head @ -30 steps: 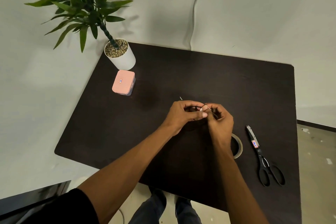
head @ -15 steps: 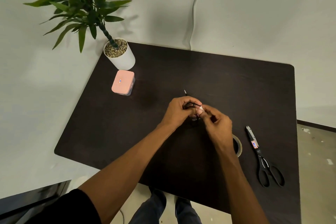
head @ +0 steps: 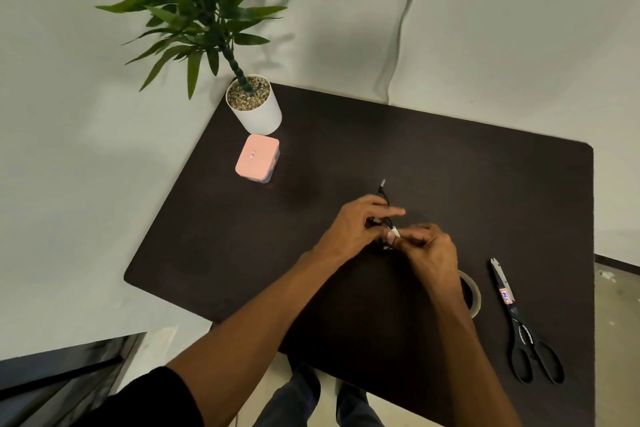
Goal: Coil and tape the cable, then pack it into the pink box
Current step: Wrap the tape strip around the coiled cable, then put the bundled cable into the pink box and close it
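Hands together mid-frame, left hand and right hand pinching taped cable; pink box upper left, nearer left.

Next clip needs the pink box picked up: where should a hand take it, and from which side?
Probably from above, fingers across the two long sides of the pink box. It lies flat with its lid closed, beside the left table edge. The white pot crowds its far end, so the sides and near end look freer.
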